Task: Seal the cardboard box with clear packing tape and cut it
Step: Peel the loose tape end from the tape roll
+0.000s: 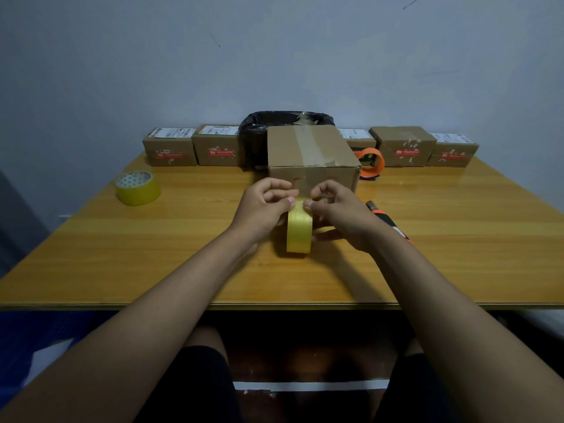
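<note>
A brown cardboard box (311, 154) stands at the middle of the wooden table (152, 254), flaps closed, with a strip of clear tape along its top seam. Just in front of it a yellowish roll of clear packing tape (299, 230) stands on edge. My left hand (262, 209) holds the roll from the left. My right hand (338, 212) holds it from the right, and both thumbs meet at the roll's top. An orange and black cutter (387, 221) lies on the table, partly hidden behind my right wrist.
A second yellowish tape roll (137, 187) lies flat at the left. An orange tape roll (372, 163) stands right of the box. Several small labelled boxes (403, 146) line the back edge by the wall, around a black-lined bin (259, 126).
</note>
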